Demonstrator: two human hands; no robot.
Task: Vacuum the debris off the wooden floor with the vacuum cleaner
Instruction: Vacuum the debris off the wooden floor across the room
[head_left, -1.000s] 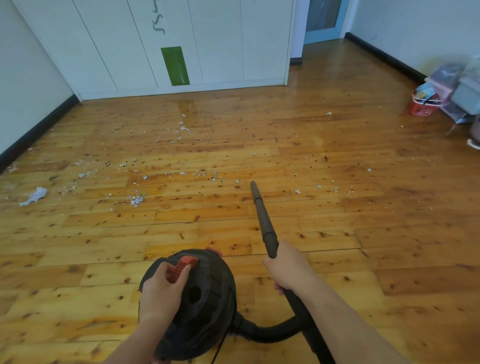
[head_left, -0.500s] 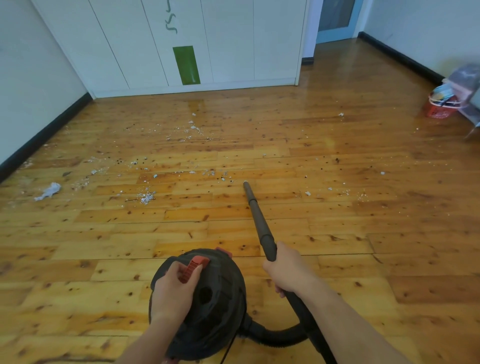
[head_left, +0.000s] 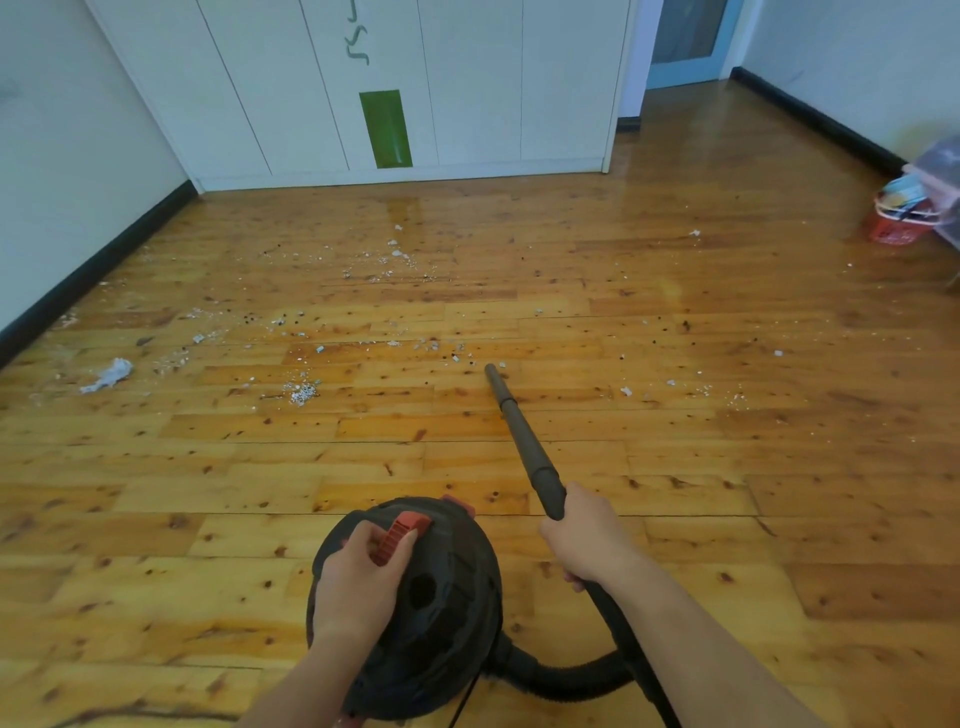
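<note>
A round black vacuum cleaner (head_left: 441, 613) stands on the wooden floor (head_left: 260, 467) right below me. My left hand (head_left: 358, 577) grips its red handle (head_left: 400, 535) on top. My right hand (head_left: 592, 540) holds the black wand (head_left: 519, 431), which slants forward and left, its tip just short of small white and dark debris (head_left: 441, 348). A black hose (head_left: 566, 675) loops from the canister to the wand. More debris lies in a small pile (head_left: 301, 392) and in a scatter (head_left: 395, 257) farther off.
A crumpled white paper scrap (head_left: 109, 375) lies at the left. White cabinet doors (head_left: 415, 88) with a green panel close the far side. A black baseboard (head_left: 88, 270) runs along the left wall. A red basket (head_left: 901, 221) and bags sit at the right wall.
The view has swung to the left, so the basket and bags slid toward the right edge. The wand tip has moved slightly left toward the debris. Both hands keep their holds.
</note>
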